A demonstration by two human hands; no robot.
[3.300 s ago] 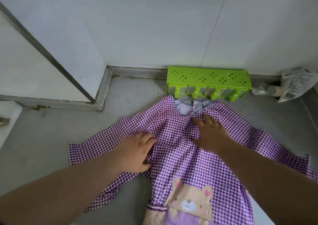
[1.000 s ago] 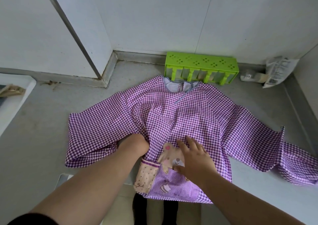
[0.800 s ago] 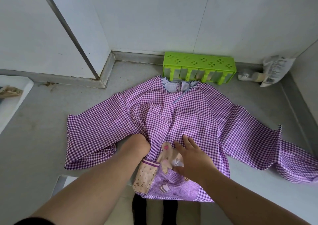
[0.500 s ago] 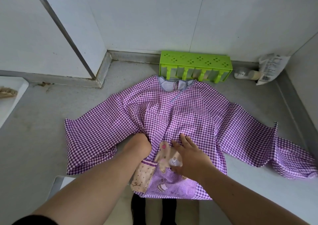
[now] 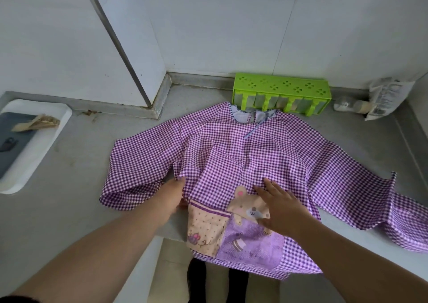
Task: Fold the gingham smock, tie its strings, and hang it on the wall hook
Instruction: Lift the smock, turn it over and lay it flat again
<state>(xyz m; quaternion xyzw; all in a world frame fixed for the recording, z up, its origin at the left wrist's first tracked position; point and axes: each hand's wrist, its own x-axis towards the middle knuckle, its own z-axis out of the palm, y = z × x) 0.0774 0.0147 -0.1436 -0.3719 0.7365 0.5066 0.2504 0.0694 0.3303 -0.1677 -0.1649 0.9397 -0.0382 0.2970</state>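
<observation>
A gingham smock (image 5: pixel 254 154) lies spread front-up on the worktop (image 5: pixel 69 210), hem overhanging the front edge. The right hand (image 5: pixel 281 209) presses flat, fingers straight; the left hand (image 5: pixel 172 196) tucks beneath the side seam (grip hidden). Thin, limp cloth, probably best taken at seams.

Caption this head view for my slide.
Two hands, left and right, smooth a purple gingham smock spread on a grey counter.
</observation>
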